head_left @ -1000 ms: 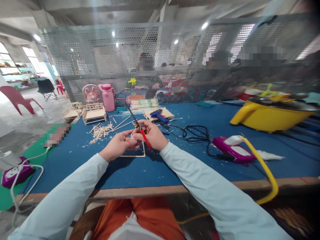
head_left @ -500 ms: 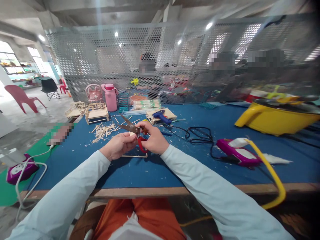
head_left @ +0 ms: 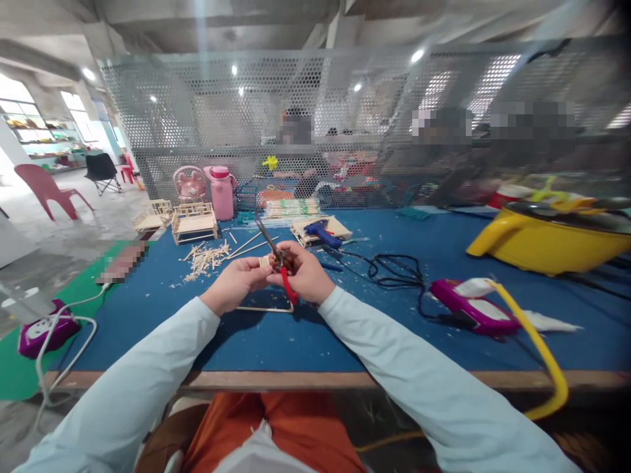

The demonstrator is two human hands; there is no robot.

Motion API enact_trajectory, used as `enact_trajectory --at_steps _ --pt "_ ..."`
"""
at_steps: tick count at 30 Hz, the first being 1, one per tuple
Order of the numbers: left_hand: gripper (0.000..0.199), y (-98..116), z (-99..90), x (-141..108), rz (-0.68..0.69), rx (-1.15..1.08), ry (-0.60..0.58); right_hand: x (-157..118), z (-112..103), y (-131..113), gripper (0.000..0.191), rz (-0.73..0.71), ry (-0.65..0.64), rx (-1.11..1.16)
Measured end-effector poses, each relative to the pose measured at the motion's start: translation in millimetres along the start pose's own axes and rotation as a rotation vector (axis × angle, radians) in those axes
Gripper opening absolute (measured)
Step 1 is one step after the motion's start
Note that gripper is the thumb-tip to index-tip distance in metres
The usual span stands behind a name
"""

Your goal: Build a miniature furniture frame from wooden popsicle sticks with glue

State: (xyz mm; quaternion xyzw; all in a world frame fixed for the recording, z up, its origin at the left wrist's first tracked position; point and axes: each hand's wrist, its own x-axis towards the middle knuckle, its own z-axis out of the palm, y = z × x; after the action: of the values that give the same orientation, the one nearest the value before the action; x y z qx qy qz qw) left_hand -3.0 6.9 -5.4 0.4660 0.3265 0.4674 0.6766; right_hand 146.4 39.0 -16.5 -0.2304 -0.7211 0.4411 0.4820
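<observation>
My left hand [head_left: 236, 282] pinches a small bundle of short pale wooden sticks [head_left: 265, 261] between thumb and fingertips. My right hand [head_left: 305, 272] is closed around a pair of scissors [head_left: 288, 286] with red handles. Their blades point up and away to the left and look nearly closed. Both hands meet above the blue table [head_left: 315, 341]. Under them lies a thin stick frame [head_left: 263, 309], partly covered by the hands. Beyond my left hand is a pile of cut stick pieces [head_left: 207, 259], with longer sticks [head_left: 249, 246] beside it.
Small wooden bed-like models [head_left: 194, 223] stand at the back left beside a pink bottle [head_left: 221, 194]. A blue glue gun [head_left: 323, 233] lies behind my hands, its black cable [head_left: 394, 266] coiled rightward. Farther right are a purple power strip [head_left: 473, 309] and a yellow pan [head_left: 537, 240]. Perforated metal mesh [head_left: 197, 112] closes off the back.
The scissor blades have come together and swung more upright, and the red handles have turned with my right hand. My left hand still holds the small sticks. The view has shifted slightly.
</observation>
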Motion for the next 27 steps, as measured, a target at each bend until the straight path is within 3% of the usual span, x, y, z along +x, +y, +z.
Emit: enact_trajectory --at_steps 4,8,13,17,21,25,27 --pt "0.039 -6.7 -1.3 4.1 0.101 0.125 -0.003 2.6 -4.2 -6.2 0.050 0.092 0.086 0.078" --pt "0.076 -13.2 -3.2 4.3 0.174 0.256 -0.029 3.3 -5.6 -10.8 0.051 0.116 0.189 0.097" --pt "0.092 -15.6 -2.6 1.8 0.178 0.288 -0.127 -0.8 -1.5 -15.0 0.045 0.189 0.056 0.127" --pt "0.097 -13.7 -0.3 -0.2 0.125 0.267 -0.161 -2.3 0.6 -19.2 0.045 0.179 0.048 0.065" --pt "0.086 -8.4 -5.2 -1.8 0.167 0.374 -0.183 1.0 -5.1 -22.6 0.046 0.208 0.103 0.139" --pt "0.030 -3.8 -10.1 -2.7 0.310 0.798 -0.098 3.9 -11.5 -22.4 0.050 0.209 0.167 0.204" --pt "0.017 -4.0 -9.6 -2.9 0.391 0.968 -0.065 4.0 -11.8 -21.4 0.051 0.223 0.153 0.214"
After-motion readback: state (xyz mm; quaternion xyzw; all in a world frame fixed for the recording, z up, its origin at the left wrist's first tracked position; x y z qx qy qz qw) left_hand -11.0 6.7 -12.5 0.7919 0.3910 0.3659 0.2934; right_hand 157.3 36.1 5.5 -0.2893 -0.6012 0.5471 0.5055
